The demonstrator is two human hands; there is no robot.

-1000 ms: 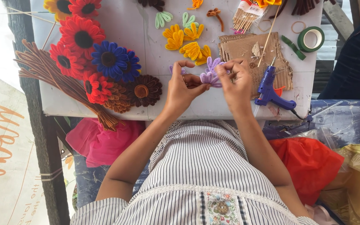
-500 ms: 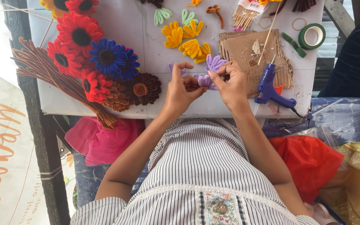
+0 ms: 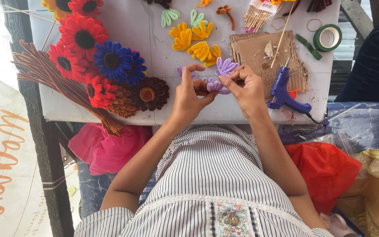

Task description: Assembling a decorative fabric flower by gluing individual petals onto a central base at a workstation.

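Head view: clear bag of sticks [image 3: 259, 15] at 12 o'clock on table [image 3: 154, 66], red-topped label, print not read. White banner [image 3: 1, 175] with orange lettering at 8 o'clock. Green tape roll [image 3: 328, 37] at 1 o'clock. Purple petal [image 3: 216, 85] at table's near edge, centre; long axis roughly 3-to-9. Left hand [image 3: 189, 94] pinches its 9 o'clock end, thumb and fingers closed. Right hand [image 3: 246, 87] pinches 3 o'clock end, closed. Blue glue gun [image 3: 286, 92] just beside right hand, nozzle toward 12.
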